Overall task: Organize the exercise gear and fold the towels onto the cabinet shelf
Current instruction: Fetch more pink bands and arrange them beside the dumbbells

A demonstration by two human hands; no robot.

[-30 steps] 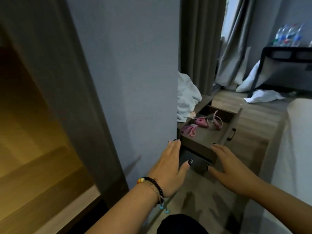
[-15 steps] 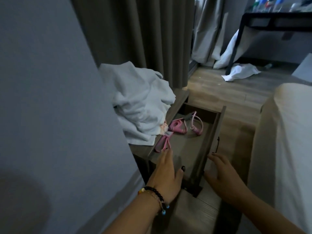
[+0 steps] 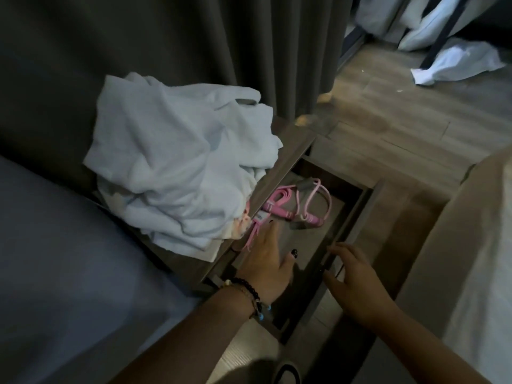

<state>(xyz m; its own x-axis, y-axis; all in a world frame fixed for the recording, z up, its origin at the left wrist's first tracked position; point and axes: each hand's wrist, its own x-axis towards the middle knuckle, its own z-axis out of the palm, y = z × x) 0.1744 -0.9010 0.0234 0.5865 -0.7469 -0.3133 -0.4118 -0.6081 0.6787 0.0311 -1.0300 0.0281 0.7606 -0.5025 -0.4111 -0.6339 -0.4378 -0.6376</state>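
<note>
- The pink exercise bands [image 3: 302, 202] lie tangled at the far end of the open drawer [image 3: 357, 217]; one pink strap [image 3: 253, 231] runs under the edge of the towels.
- The crumpled white towels [image 3: 177, 173] sit in a heap on the cabinet top [image 3: 291, 145], partly over its edge.
- Left hand [image 3: 267, 261] reaches into the drawer, fingers straight and spread, holding nothing.
- Right hand [image 3: 352, 275] rests on the drawer front, fingers loosely bent; I cannot tell if it grips.
- Risk: pulling the strap may drag the towels into the drawer.
- Risk: tangled bands may come out together.
- The light is dim; the cabinet shelf is not visible.
</note>
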